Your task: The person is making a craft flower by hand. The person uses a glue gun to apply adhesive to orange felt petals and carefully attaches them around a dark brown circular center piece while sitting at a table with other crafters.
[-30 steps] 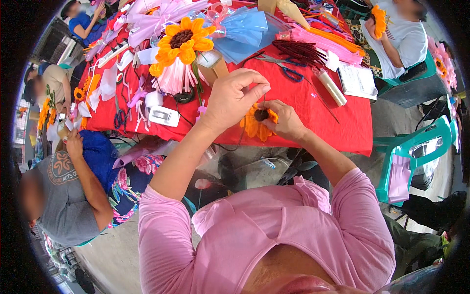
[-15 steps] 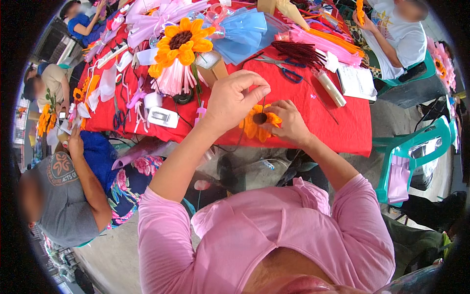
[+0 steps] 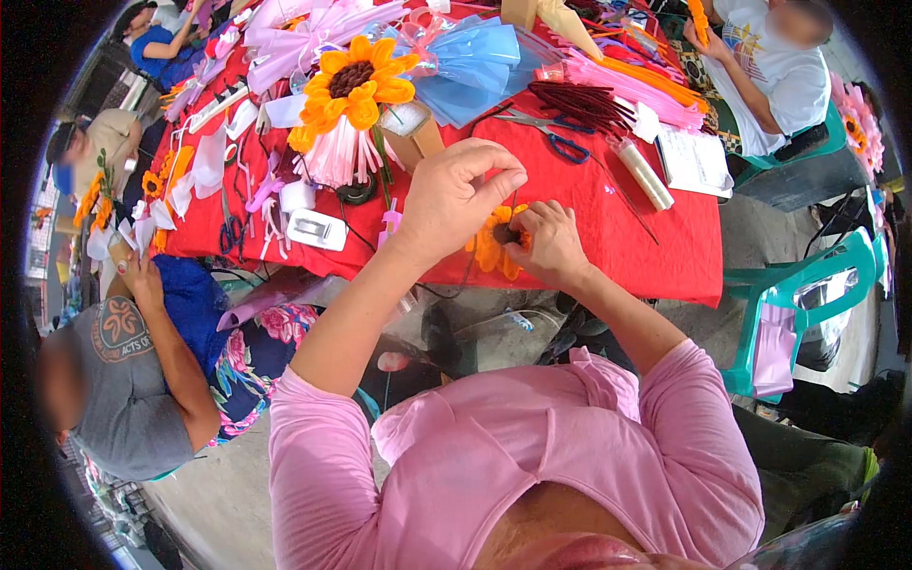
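Note:
An orange fuzzy flower [image 3: 486,255] with a dark brown centre hangs over the table's front edge, low in front of me. My right hand [image 3: 556,242] grips its right side, fingers bent in toward the brown centre and covering part of it. Above the flower, my left hand [image 3: 451,195] is closed in a pinch between thumb and forefinger. From that pinch a thin dark strand [image 3: 515,198] runs down toward the flower's middle; it looks like a brown pipe cleaner. Where the strand meets the flower is hidden behind my right fingers.
On the red tablecloth [image 3: 655,252] lie blue-handled scissors [image 3: 567,147], dark brown pipe cleaners [image 3: 579,103], a clear roll [image 3: 646,176], a notepad [image 3: 693,160] and a white device [image 3: 316,229]. A finished sunflower [image 3: 351,81] stands ahead. A green chair [image 3: 807,294] is at right; people sit around.
My right fingers have shifted over the flower's centre and bent inward, hiding more of it. The left hand stays nearly still. At left, a neighbour's hand has moved slightly.

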Demonstrator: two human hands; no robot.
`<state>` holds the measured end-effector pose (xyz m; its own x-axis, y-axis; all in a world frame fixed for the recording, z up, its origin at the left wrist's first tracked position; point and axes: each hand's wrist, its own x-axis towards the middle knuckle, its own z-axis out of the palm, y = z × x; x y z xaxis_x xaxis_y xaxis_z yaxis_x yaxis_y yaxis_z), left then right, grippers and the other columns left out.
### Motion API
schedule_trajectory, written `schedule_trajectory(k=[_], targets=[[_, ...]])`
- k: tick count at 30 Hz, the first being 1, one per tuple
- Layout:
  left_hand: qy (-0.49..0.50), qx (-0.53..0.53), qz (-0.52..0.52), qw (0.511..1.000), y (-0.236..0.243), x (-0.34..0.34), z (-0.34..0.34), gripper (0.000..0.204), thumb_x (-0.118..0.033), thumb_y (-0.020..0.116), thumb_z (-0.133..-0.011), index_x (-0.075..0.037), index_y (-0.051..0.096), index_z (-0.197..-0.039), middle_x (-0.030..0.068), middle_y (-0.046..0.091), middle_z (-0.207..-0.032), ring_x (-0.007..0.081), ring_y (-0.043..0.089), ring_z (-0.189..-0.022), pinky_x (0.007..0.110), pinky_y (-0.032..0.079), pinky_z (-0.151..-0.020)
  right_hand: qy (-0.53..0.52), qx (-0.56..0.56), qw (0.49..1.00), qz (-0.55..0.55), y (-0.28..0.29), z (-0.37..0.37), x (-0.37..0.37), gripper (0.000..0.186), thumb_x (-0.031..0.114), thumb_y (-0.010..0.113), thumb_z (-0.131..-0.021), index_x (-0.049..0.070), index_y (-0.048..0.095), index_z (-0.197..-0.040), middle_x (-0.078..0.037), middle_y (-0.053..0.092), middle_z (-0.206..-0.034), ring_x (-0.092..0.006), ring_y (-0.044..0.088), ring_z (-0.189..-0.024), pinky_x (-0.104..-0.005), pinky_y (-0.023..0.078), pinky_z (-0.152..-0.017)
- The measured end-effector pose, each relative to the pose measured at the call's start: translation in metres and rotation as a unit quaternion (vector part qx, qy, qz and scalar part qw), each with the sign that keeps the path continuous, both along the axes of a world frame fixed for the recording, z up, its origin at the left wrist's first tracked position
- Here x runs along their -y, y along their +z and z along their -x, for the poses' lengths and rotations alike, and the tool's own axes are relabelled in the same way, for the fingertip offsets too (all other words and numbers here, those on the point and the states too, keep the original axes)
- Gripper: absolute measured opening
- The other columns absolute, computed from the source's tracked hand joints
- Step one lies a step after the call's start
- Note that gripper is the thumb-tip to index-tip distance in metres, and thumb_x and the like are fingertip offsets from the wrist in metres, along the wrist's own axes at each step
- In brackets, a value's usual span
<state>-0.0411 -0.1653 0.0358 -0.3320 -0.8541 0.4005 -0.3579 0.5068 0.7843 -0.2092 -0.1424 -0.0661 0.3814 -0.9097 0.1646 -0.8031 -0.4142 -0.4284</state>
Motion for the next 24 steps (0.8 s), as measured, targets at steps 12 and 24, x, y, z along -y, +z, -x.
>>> schedule_trajectory(k=[12,24], targets=[[-0.018,-0.004,0.016,1.0,0.002,0.002,0.003,0.011,-0.011,0.065,-0.078,-0.001,0.064,-0.084,0.0048,0.062,-0.085,0.0085,0.055,-0.07,0.022,0.044,-0.061,0.014,0.107,0.994,-0.017,0.03,0.012,0.011,0.03,0.019,0.069,-0.064,0.004,0.059,-0.087,-0.011,0.058,-0.086,-0.0288,0.056,-0.084,-0.0414,0.044,-0.071],[0.133,0.144,-0.103,0.975,-0.042,-0.035,-0.009,0.027,-0.023,0.07,-0.072,-0.005,0.064,-0.09,0.0069,0.06,-0.082,0.0192,0.058,-0.073,0.03,0.046,-0.063,0.139,0.225,0.964,-0.041,0.06,0.014,0.027,0.018,0.005,0.062,-0.069,0.001,0.061,-0.086,-0.012,0.062,-0.073,-0.0244,0.061,-0.069,-0.0331,0.05,-0.064]])
